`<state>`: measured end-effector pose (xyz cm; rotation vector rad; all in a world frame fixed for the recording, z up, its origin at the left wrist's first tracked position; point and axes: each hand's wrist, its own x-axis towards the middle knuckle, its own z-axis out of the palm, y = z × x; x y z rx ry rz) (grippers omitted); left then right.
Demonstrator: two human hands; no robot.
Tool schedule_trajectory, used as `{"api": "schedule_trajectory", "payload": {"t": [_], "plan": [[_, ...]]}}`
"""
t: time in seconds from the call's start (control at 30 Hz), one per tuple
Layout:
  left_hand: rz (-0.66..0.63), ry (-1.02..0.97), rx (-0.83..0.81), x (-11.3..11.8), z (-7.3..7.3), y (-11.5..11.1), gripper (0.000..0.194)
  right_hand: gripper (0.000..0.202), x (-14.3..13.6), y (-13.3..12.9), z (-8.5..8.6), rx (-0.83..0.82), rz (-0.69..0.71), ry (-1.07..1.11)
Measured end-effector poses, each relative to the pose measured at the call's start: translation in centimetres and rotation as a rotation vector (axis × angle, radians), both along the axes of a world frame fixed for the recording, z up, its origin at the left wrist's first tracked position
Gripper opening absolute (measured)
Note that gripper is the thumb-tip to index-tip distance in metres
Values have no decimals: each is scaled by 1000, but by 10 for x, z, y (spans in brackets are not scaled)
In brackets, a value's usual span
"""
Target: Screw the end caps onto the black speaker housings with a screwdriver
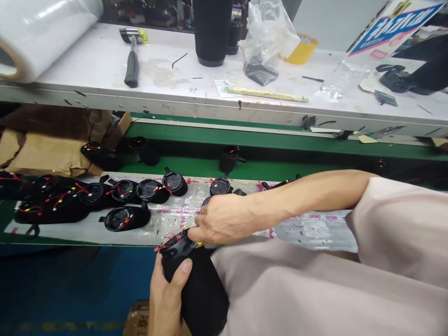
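A black cloth-covered cylinder (203, 291) leans against my body, its open end with red and yellow wires facing up and to the left. My left hand (170, 289) wraps round its side near that end, the thumb lying on the front. Over the rim, my right hand (220, 221) is closed with its fingers pinched at the black strap piece (178, 248). Something small and yellow shows beneath those fingertips, too hidden to name.
Several black cylinders with wires (121, 218) stand on the plastic-covered bench (168, 217). Behind runs a green belt (182, 161). A white shelf (105, 60) above holds a hammer (132, 63), a plastic bag (262, 46) and a tape roll (303, 49). Brown paper (49, 154) lies left.
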<state>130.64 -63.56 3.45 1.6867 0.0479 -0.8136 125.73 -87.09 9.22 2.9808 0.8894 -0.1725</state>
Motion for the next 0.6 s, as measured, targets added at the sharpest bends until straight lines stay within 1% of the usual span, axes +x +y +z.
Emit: {"api": "schedule_trajectory", "payload": {"t": [0.1, 0.23, 0.37, 0.47, 0.53, 0.6], "plan": [[-24, -18, -1, 2, -3, 0, 85, 27, 3, -3, -3, -8, 12, -23], [-53, -10, -10, 5, -8, 0, 84, 30, 5, -6, -2, 9, 21, 36], [-80, -134, 93, 5, -11, 0, 83, 30, -1, -4, 11, -29, 16, 46], [-109, -219, 180, 2, -7, -5, 82, 32, -7, 0, 18, -20, 37, 43], [-107, -267, 234, -1, -5, -8, 82, 35, -9, 2, 18, -3, 35, 50], [-103, -274, 250, -1, -6, -8, 83, 35, -9, 4, 12, 11, 11, 61]]}}
